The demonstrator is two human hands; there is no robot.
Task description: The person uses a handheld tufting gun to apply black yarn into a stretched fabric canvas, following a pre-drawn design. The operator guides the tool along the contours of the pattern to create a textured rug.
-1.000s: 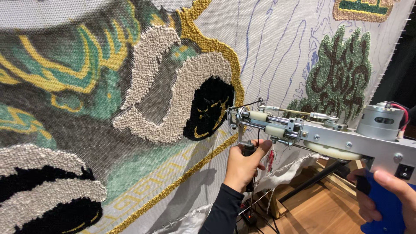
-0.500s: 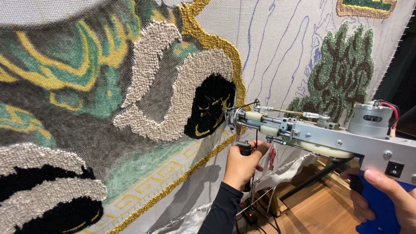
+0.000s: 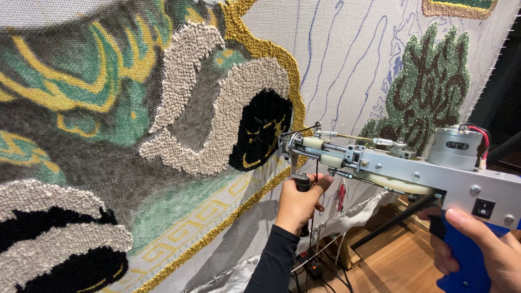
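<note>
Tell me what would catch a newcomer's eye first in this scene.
The large stretched grey backing cloth, tufted with green, gold, beige and black yarn, fills the left. At right, a silver metal tufting gun points at it; the right hand grips its blue handle, the left hand its black front grip.

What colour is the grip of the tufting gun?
Blue, seen in the head view: the grip sits in the right hand.

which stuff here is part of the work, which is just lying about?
In use: tufting gun, left hand on its front handle, right hand on the blue grip, stretched cloth, black tufted patch.
Lying about: cables, wooden floor, green tufted tree.
</note>
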